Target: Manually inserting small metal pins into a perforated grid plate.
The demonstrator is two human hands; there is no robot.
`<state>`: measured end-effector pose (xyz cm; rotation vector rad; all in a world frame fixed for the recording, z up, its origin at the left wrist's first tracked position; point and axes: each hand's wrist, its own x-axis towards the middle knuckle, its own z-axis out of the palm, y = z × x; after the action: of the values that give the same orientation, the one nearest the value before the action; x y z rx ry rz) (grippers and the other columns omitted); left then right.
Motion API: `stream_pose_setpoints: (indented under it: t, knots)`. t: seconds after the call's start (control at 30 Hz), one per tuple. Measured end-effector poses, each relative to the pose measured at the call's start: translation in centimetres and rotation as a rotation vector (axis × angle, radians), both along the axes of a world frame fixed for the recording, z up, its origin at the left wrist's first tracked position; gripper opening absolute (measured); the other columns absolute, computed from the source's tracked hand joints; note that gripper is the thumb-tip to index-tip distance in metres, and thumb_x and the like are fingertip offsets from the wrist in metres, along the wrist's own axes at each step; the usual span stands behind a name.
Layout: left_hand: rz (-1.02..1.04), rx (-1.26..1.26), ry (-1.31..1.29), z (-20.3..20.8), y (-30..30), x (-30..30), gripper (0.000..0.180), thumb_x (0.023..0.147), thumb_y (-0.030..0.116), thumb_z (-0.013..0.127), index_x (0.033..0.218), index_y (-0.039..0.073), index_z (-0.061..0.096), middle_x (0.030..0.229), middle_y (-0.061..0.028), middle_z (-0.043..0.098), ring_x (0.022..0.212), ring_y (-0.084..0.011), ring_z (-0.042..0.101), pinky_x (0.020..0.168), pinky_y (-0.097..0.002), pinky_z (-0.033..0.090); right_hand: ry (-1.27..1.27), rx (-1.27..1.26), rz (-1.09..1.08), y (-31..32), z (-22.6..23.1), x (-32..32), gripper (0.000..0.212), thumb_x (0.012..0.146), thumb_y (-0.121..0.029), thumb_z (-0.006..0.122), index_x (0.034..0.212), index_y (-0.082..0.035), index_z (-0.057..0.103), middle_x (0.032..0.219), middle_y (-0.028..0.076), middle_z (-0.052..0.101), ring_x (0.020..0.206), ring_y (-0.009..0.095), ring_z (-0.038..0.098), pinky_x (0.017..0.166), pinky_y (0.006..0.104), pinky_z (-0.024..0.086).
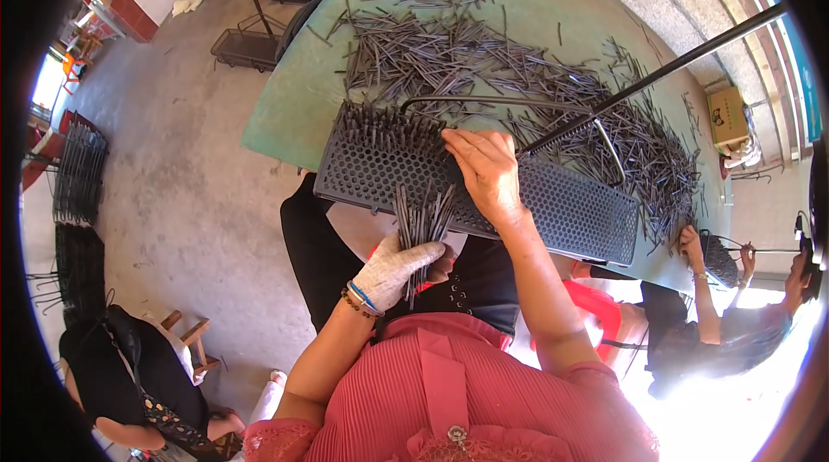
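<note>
My left hand (389, 274), in a pale work glove, is closed around a bundle of thin dark sticks (423, 218), their tops fanned out upward. Across my lap and the table edge lies a long black rack (570, 207) full of round holes. Many dark sticks (380, 127) stand upright, packed close, in the holes at its far left. My bare right hand (488, 170) reaches over the rack with thumb and fingers pinched at the edge of the standing sticks, on a thin dark stick mostly hidden by the fingertips. To the right, the rack's holes hold no sticks.
Loose dark sticks (432, 56) lie heaped across the green table (281, 112). A black metal rod (691, 54) slants over the rack from the upper right. At the right, another person's hand (691, 246) reaches to the pile. Dark racks (79, 168) stand at the left.
</note>
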<state>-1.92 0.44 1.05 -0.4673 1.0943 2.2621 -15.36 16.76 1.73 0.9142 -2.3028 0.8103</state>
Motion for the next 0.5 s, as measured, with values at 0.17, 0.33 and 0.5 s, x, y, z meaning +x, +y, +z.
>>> stream_pose_setpoints:
  t: [0.17, 0.33, 0.5]
  knots:
    - [-0.01, 0.036, 0.017, -0.1, -0.2, 0.1, 0.024, 0.093, 0.018, 0.063, 0.107, -0.001, 0.061, 0.095, -0.0099, 0.068, 0.082, -0.0173, 0.067, 0.073, -0.0298, 0.057, -0.016, -0.098, -0.132, 0.2, 0.5, 0.8, 0.023, 0.08, -0.002, 0.072, 0.103, -0.003, 0.071, 0.1, 0.01, 0.071, 0.087, 0.027, 0.062, 0.081, 0.0338, 0.047]
    - [0.011, 0.032, 0.031, 0.6, -0.2, 0.1, 0.026, 0.093, 0.021, 0.064, 0.107, -0.001, 0.062, 0.096, -0.0084, 0.068, 0.084, -0.0155, 0.066, 0.073, -0.028, 0.055, -0.752, -0.352, -0.105, 0.7, 2.0, 3.9, 0.026, 0.088, -0.019, 0.072, 0.105, 0.0, 0.07, 0.089, 0.009, 0.071, 0.076, 0.013, 0.063, 0.068, 0.0268, 0.05]
    - [-0.027, -0.024, 0.071, 1.5, -0.1, -0.1, 0.028, 0.093, 0.022, 0.064, 0.108, -0.001, 0.063, 0.095, -0.0067, 0.068, 0.083, -0.0134, 0.065, 0.072, -0.027, 0.055, -1.183, -0.582, 0.018, 1.6, 0.6, 4.0, 0.024, 0.092, -0.019, 0.068, 0.102, 0.003, 0.071, 0.086, 0.006, 0.071, 0.078, 0.009, 0.062, 0.07, 0.024, 0.049]
